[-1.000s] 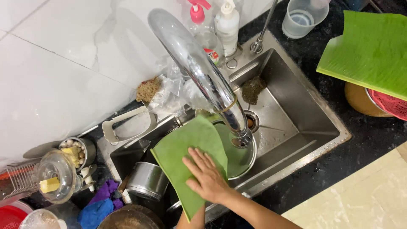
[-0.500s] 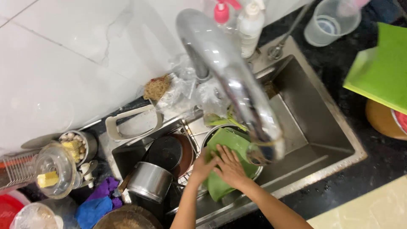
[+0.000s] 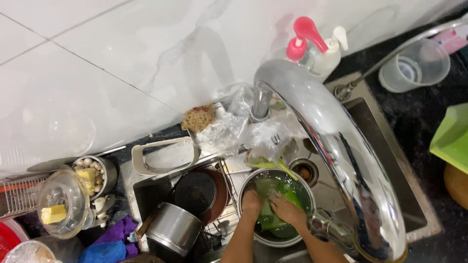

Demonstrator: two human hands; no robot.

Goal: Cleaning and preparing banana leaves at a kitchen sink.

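A steel bowl (image 3: 248,181) stands in the sink under the big chrome tap (image 3: 341,146). A folded green banana leaf (image 3: 273,221) lies inside it. My left hand (image 3: 251,203) and my right hand (image 3: 287,210) both press down on the leaf inside the bowl. My fingers are partly hidden among the folds of the leaf. Another green leaf (image 3: 451,139) lies on the dark counter at the right edge.
Left in the sink are a dark pan (image 3: 196,192), a steel pot (image 3: 173,229) and a wire rack. A white tray (image 3: 165,156), a scrub pad (image 3: 199,118), soap dispensers (image 3: 319,51), a clear plastic cup (image 3: 414,68) and a glass jar (image 3: 63,204) stand around.
The view has closed in on the sink. The leaf, flat under one hand a second ago, is now pushed down folded into the steel bowl with both hands on it.
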